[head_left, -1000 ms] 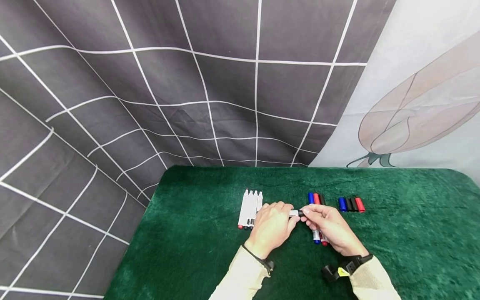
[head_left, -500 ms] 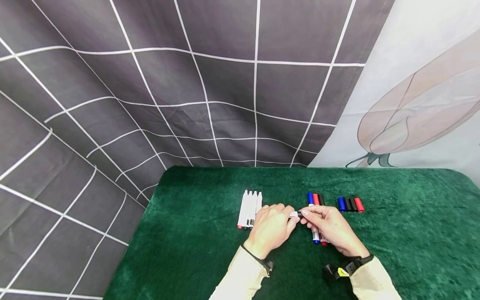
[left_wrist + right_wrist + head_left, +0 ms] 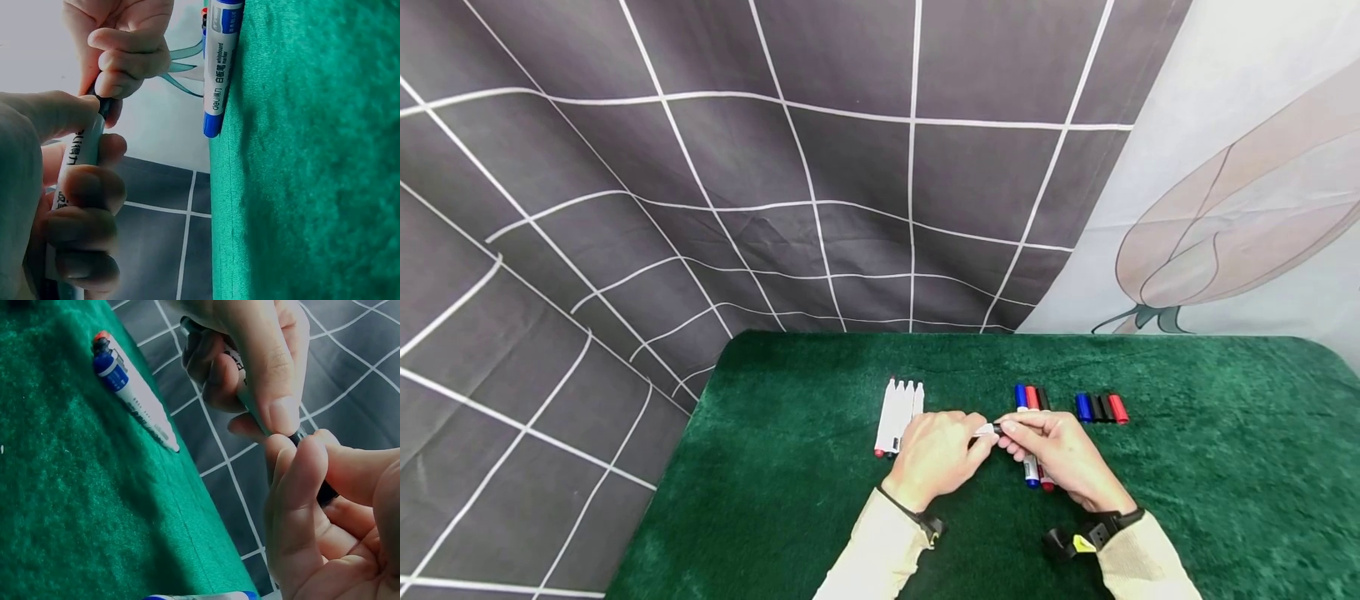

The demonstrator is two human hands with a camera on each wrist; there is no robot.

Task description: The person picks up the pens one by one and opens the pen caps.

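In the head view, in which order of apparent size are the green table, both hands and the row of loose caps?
Largest: green table
Next: left hand and right hand, too alike to rank
Smallest: row of loose caps

Left forearm point(image 3: 876, 542) and right forearm point(image 3: 1146, 554) come in from the bottom of the head view, angled inward, both sleeved. Left hand point(image 3: 934, 458): back up, fingers point(image 3: 90, 228) curled in a wrap grip, thumb point(image 3: 65, 112) pointing at the other hand. Right hand point(image 3: 1063, 458): thumb and fingertips pinching, remaining fingers bent. Hands meet tip to tip, very close; can't tell if touching.
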